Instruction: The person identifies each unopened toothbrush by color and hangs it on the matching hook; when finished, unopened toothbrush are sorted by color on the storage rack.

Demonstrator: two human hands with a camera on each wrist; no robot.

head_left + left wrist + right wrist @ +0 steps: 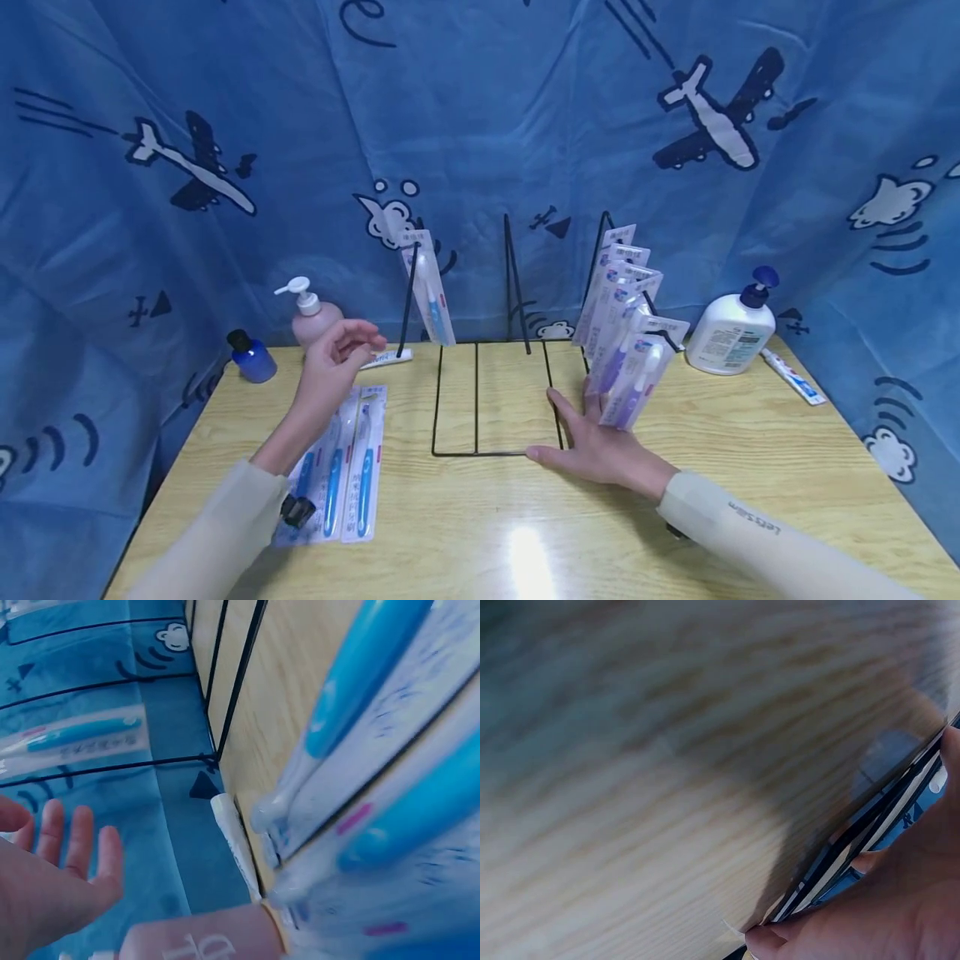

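Observation:
My left hand [333, 358] is raised in front of the pink pump bottle [307, 321], fingers loosely bent around nothing. Below its wrist, packaged blue toothbrushes [363, 467] lie side by side on the table. A black wire rack [476, 408] stands at the centre; one blue toothbrush pack [431, 292] hangs on its left hook, and the middle hook [516, 279] carries none. Several purple toothbrush packs [637, 375] hang in a row on the right hook. Beneath them my right hand [600, 450] rests with spread fingers on the rack's base, thumb at the front wire.
A small blue bottle [255, 358] stands at the back left, and a toothpaste tube [390, 358] lies by the rack. To the right are a white pump bottle [731, 333] and another toothpaste tube [795, 377]. A blue printed curtain [465, 100] hangs behind the table.

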